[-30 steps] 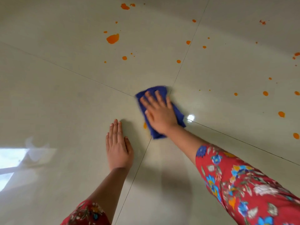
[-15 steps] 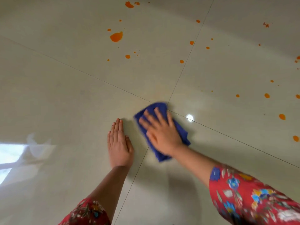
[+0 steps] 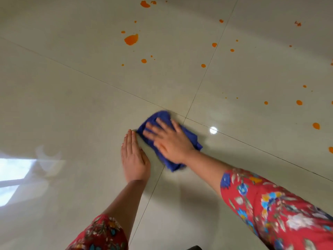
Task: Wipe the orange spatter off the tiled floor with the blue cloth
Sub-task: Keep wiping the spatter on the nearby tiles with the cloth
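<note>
Right hand [image 3: 171,141], fingers straight and spread, presses blue cloth [image 3: 161,117] onto tiled floor [image 3: 72,105]. Left hand [image 3: 134,159] flat at cloth's 9 o'clock. Orange spatter [image 3: 131,40] toward 12.

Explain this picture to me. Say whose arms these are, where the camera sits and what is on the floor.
There is no machine here. These are a person's two bare arms, seen from a single camera worn on the head, which looks forward and down.

The left hand rests flat on the tiled floor, fingers straight, close beside the cloth. The right hand presses the blue cloth onto the floor with its fingers spread, near where four tiles meet. Neither hand grips anything.

Orange spatter dots the tiles farther away, at the top and to the right. The pale patch on the left is a window's reflection. Both arms wear red flowered sleeves.
</note>
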Tool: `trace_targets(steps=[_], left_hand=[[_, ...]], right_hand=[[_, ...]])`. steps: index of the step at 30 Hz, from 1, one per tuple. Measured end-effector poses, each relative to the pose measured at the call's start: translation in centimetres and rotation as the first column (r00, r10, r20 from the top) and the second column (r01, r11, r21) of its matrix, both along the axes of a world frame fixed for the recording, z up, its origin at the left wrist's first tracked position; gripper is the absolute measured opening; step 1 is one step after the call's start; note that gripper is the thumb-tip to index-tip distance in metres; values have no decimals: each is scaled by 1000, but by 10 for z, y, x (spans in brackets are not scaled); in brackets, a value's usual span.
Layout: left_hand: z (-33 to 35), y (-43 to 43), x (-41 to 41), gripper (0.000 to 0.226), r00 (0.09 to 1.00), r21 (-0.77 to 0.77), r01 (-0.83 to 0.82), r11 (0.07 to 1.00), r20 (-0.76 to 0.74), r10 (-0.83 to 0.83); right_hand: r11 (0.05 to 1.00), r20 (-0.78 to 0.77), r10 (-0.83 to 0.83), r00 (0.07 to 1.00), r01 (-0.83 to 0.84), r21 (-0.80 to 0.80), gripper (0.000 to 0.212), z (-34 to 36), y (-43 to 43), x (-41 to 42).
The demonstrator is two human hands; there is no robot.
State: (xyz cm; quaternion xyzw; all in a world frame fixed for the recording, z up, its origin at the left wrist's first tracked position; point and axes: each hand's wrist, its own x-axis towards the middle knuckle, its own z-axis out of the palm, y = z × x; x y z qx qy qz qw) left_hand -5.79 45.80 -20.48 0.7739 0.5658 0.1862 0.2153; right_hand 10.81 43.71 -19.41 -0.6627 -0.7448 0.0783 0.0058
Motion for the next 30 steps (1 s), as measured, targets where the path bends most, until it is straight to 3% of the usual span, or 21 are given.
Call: trace_targets(steps=[3, 4, 5, 7, 8, 9, 12, 13, 17, 19, 23, 26, 28, 30], left_hand=[[0, -2, 0, 60, 1000, 6, 6, 1000, -7, -6], [0, -1, 1, 60, 1000, 12, 2, 1000, -6, -2], [0, 0, 2, 60, 1000, 14, 2, 1000, 0, -2], [-1, 0, 0, 60, 1000, 9, 12, 1000, 0, -12], [-1, -1, -1, 60, 1000, 12, 7, 1000, -8, -7], [-1, -1, -1, 61, 1000, 13, -3, 1000, -17, 4], [-1, -2, 0, 62, 999, -11, 5, 1000, -45, -6], [-1, -2, 1, 63, 999, -3, 5, 1000, -54, -5], [-4, 2, -3, 62, 998, 6, 38, 999, -51, -38], [-5, 4, -4, 61, 996, 4, 66, 998, -62, -65], [1, 0, 1, 56, 976, 22, 198, 980, -98, -195], [4, 0, -2, 54, 943, 10, 324, 946, -84, -322], [6, 6, -5, 54, 954, -17, 299, 954, -21, -299], [9, 15, -10, 53, 982, -38, 191, 981, 3, -191]], right_hand=[[880, -37, -474, 880, 473, -35, 52, 7, 40, 19], [888, -49, -460, 887, 458, -36, 52, 7, 40, 10], [940, -68, -342, 937, 342, -22, 53, 6, 31, -4], [998, -62, 35, 997, -39, -58, 53, 3, -2, -27], [990, -61, 115, 991, -119, -68, 53, 4, -2, -21], [993, -47, 108, 993, -110, -35, 53, 1, 12, -11], [930, -46, -367, 929, 366, -33, 52, 6, 66, 12], [909, -45, -417, 908, 416, -36, 53, 5, 76, 7], [997, -87, -63, 994, 59, -51, 53, 1, 50, -37], [988, -115, -150, 982, 145, -46, 52, -1, 42, -27], [825, -43, -564, 824, 563, -42, 57, -2, -8, 33], [589, 24, -807, 590, 808, -37, 58, -4, -101, 89], [430, 31, -901, 432, 901, -64, 59, 0, -154, 103], [365, 53, -928, 369, 928, -72, 59, 1, -170, 101]])
